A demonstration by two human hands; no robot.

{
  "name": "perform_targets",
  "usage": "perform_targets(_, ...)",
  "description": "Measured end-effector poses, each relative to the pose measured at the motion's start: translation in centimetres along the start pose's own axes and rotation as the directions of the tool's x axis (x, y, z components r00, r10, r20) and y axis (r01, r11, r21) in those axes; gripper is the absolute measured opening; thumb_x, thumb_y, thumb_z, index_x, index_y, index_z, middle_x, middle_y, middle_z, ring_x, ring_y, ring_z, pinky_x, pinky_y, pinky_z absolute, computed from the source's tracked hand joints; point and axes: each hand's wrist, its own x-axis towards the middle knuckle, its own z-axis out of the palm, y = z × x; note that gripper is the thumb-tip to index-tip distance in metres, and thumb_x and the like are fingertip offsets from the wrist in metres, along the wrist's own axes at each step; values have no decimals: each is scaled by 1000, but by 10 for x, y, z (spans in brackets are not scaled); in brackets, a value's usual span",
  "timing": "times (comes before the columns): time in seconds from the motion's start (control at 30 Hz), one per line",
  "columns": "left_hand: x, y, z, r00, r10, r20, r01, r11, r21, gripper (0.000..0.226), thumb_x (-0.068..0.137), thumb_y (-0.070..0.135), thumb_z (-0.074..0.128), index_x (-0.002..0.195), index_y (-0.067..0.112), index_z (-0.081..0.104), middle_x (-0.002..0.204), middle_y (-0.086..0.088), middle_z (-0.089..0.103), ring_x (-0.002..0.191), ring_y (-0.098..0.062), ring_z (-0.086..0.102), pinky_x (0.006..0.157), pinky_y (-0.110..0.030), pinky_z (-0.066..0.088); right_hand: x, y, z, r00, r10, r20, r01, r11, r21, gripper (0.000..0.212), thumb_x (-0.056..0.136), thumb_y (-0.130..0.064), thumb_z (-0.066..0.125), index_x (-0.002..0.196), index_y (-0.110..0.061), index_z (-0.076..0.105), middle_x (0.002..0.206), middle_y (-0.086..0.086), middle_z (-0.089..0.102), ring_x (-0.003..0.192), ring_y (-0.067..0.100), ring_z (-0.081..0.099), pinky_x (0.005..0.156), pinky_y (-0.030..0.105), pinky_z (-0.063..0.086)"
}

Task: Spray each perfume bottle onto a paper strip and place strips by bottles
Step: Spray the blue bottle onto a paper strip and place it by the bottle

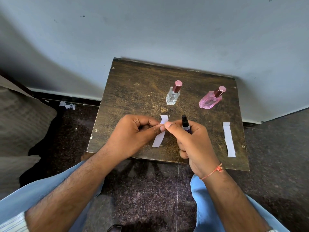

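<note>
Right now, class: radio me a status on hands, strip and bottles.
Left hand pinches strip. Right hand grips dark bottle, thumb on strip. Clear bottle and pink bottle capped. Spare strip on table. Nothing in the way.

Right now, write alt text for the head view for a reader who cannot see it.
A person's left hand pinches a paper strip while the right hand grips a small dark spray bottle over a worn wooden table. Behind stand a clear bottle and a pink bottle; another strip lies at right.
</note>
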Motion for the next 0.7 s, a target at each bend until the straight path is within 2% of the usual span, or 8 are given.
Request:
perform_targets(0.03,-1,-1,-1,1000,-4,-1,4,1000,-7,19,94,40,78,97,23,86,59,-19,54,55,-20,34,54,-32,29,2,0,0,1000,6,-7,-6,1000,3,15,93,-31,84,79,-26,81,57,-8,32,48,11,23,50,30,13)
perform_targets(0.1,-2,-4,-4,1000,-15,-11,15,1000,-11,17,95,34,78,99,20,87,54,8,52,51,-7,34,51,-23,30,4,0,2,1000,13,-12,-13,1000,0,17,94,-27,84,77,-29,80,56,-9,33,47,11,24,49,27,14)
perform_targets(0.17,-3,-4,-6,1000,-18,-14,18,1000,7,14,97,27,78,99,16,86,53,19,53,50,0,34,51,-16,31,6,0,5,1000,9,-4,-9,1000,-1,16,94,-25,83,79,-29,82,54,-11,34,45,9,25,49,25,15)
perform_targets(0.23,-4,-4,-7,1000,-26,-17,26,999,20,11,97,25,79,98,17,86,53,20,54,50,0,35,51,-14,31,8,1,7,1000,0,-1,0,1000,1,12,94,-24,83,83,-28,84,52,-14,36,44,8,25,48,24,16)
perform_targets(0.33,-6,-3,-11,999,-47,-17,48,998,31,12,97,31,79,94,21,86,55,14,48,52,-7,32,51,-21,28,10,1,10,1000,-21,-11,21,1000,-8,1,93,-20,85,93,-19,84,49,-19,39,42,6,26,46,21,19)
perform_targets(0.43,-10,-2,-18,997,-77,-15,78,996,32,15,97,34,79,95,21,86,55,9,44,52,-10,30,50,-23,26,14,1,17,998,-47,-30,46,998,-31,4,94,-12,83,96,-14,81,45,-21,46,37,1,34,39,18,24)
perform_targets(0.57,-12,-3,-24,993,-120,-5,120,993,22,21,94,42,78,94,23,87,56,4,44,55,-17,32,54,-30,29,19,2,25,994,-108,-35,106,993,-60,6,93,-4,82,98,-8,80,46,-22,55,39,-2,51,41,8,35)
perform_targets(0.7,-11,-2,-43,972,-233,-20,233,969,82,17,92,41,82,98,27,87,56,10,45,53,-10,36,50,-22,32,22,5,33,990,-133,-37,128,985,-118,6,93,-6,83,99,-7,81,48,-23,57,42,-3,54,43,7,37)
